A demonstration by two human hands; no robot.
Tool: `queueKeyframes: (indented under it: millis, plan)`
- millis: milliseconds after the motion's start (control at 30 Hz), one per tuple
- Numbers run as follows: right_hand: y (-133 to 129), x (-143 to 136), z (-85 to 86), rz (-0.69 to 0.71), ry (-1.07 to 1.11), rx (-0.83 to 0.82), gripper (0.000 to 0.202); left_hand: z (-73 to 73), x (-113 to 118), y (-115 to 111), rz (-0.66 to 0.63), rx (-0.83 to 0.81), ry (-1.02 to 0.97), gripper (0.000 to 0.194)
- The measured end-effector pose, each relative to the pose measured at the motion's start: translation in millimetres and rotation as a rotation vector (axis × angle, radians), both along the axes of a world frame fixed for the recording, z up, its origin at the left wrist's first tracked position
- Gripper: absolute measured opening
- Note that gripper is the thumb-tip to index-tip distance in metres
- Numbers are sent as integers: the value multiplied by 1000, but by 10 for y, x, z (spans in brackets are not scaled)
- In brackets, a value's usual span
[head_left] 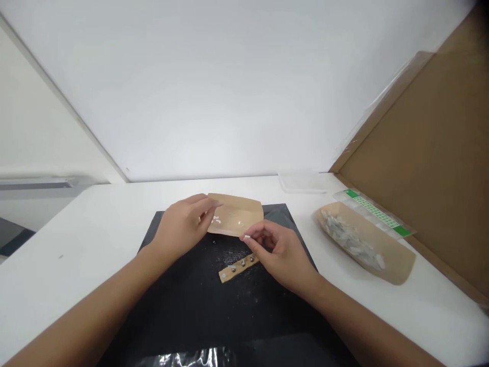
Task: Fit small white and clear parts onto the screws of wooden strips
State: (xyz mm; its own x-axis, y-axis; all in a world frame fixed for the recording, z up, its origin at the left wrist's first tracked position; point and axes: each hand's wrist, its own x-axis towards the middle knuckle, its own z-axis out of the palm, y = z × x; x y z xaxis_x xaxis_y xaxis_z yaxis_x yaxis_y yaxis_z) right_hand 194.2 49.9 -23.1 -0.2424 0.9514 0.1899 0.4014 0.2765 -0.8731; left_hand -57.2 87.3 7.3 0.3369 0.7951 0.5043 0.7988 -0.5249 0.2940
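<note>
A tan paper sheet (239, 214) lies at the far end of a black mat (183, 306), with a few small white pieces (216, 220) on it. My left hand (179, 229) rests on the sheet's left edge, fingers touching it. Over the sheet's near edge, my right hand (277, 250) pinches one small white piece (246, 237) between thumb and forefinger. Just below the right hand, a narrow tan strip (237, 267) with small metal studs lies on the mat.
A tan paper tray (397, 260) with several small pale pieces sits at the right. Behind it lies a clear packet with a green strip (376, 210). A brown cardboard panel (431, 153) leans at the right. A clear lid (301, 182) lies at the back. Crinkled plastic (191, 358) shows at the near edge.
</note>
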Motion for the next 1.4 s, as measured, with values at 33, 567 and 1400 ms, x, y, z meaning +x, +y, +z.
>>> queueKeyframes:
  millis: [33, 567, 1400]
  plan:
    - [-8, -4, 2, 2, -9, 8, 15, -19, 0, -100, -17, -5, -16, 25]
    - [-101, -154, -133, 240, -107, 175, 7, -574, -75, -788, -263, -373, -117, 29]
    - [-115, -261, -295, 229, -449, 504, 13, -723, -35, -819, -199, -493, -189, 20]
